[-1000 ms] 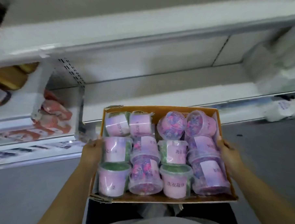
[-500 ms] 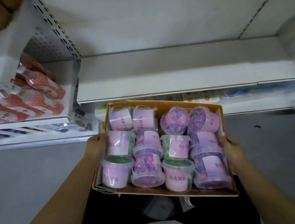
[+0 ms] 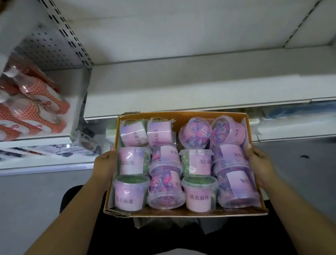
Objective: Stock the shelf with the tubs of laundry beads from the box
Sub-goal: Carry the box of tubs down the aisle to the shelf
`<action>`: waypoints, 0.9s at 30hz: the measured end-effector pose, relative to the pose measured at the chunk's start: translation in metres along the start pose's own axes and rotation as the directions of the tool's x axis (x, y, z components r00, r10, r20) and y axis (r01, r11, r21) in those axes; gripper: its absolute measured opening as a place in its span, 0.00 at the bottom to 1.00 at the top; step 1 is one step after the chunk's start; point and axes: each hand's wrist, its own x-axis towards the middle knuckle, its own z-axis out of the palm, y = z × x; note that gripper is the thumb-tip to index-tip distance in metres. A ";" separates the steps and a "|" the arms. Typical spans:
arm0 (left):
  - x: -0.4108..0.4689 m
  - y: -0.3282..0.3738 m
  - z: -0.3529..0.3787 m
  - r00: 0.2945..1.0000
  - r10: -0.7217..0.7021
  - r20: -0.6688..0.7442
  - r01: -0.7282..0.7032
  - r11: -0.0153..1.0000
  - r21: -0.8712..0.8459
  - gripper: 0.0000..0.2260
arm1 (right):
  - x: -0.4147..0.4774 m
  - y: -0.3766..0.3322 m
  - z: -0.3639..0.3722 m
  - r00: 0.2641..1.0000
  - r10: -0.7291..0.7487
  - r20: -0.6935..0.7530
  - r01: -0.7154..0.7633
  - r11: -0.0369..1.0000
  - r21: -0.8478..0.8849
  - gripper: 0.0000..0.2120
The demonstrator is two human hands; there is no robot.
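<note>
An open cardboard box (image 3: pixel 186 213) is held in front of me at waist height. It is packed with several clear tubs of laundry beads (image 3: pixel 200 196) with pink labels, some upright and some lying on their sides. My left hand (image 3: pixel 105 164) grips the box's left wall and my right hand (image 3: pixel 261 161) grips its right wall. Just beyond the box's far edge runs a bare white shelf (image 3: pixel 200 87).
On the neighbouring shelf to the left lie red and white pouches (image 3: pixel 28 112). A perforated white upright (image 3: pixel 68 29) divides the two bays. Lower shelves hold blurred packets (image 3: pixel 87 142). Grey floor (image 3: pixel 31 200) lies on both sides of me.
The view has dropped and moved closer to the shelving, so the bare shelf now fills the upper frame. The box stays in both hands, nearer to the shelf's front edge.
</note>
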 end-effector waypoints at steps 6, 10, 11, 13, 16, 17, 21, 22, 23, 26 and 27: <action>0.025 -0.028 0.006 0.999 0.048 -0.013 -0.048 0.999 0.024 0.13 | 0.025 0.010 0.018 0.998 -0.058 0.011 0.058 0.998 -0.026 0.16; 0.030 -0.035 0.014 0.990 0.132 -0.058 -0.128 0.990 0.067 0.16 | 0.034 0.014 0.022 0.996 -0.092 0.015 0.092 0.995 -0.037 0.17; 0.031 -0.036 0.016 0.984 0.161 -0.070 -0.155 0.984 0.083 0.15 | 0.036 0.014 0.022 0.995 -0.095 0.026 0.096 0.995 -0.035 0.16; 0.033 -0.041 0.015 0.978 0.192 -0.077 -0.185 0.978 0.094 0.14 | 0.036 0.016 0.022 0.994 -0.100 0.033 0.100 0.995 -0.019 0.17; 0.036 -0.051 0.011 0.979 0.183 -0.087 -0.181 0.983 0.024 0.16 | 0.032 0.018 0.026 0.993 -0.118 0.030 0.118 0.993 -0.002 0.17; 0.035 -0.055 0.009 0.979 0.181 -0.092 -0.181 0.983 0.010 0.17 | 0.031 0.018 0.027 0.992 -0.125 0.033 0.125 0.992 0.001 0.16; 0.035 -0.069 0.005 0.979 0.171 -0.110 -0.176 0.984 -0.036 0.18 | 0.030 0.021 0.031 0.993 -0.116 0.033 0.118 0.992 -0.048 0.19; 0.034 -0.070 0.005 0.979 0.172 -0.111 -0.176 0.984 -0.034 0.19 | 0.029 0.019 0.031 0.993 -0.118 0.027 0.120 0.990 -0.070 0.21; 0.033 -0.069 0.006 0.980 0.172 -0.105 -0.175 0.984 -0.026 0.19 | 0.028 0.017 0.032 0.992 -0.122 0.018 0.124 0.988 -0.095 0.22; 0.030 -0.061 0.006 0.984 0.163 -0.068 -0.165 0.986 -0.031 0.16 | 0.026 0.010 0.033 0.994 -0.112 0.003 0.111 0.978 -0.175 0.23; 0.030 -0.060 0.004 0.988 0.150 -0.050 -0.151 0.988 -0.030 0.15 | 0.026 0.008 0.032 0.995 -0.102 0.005 0.101 0.975 -0.196 0.23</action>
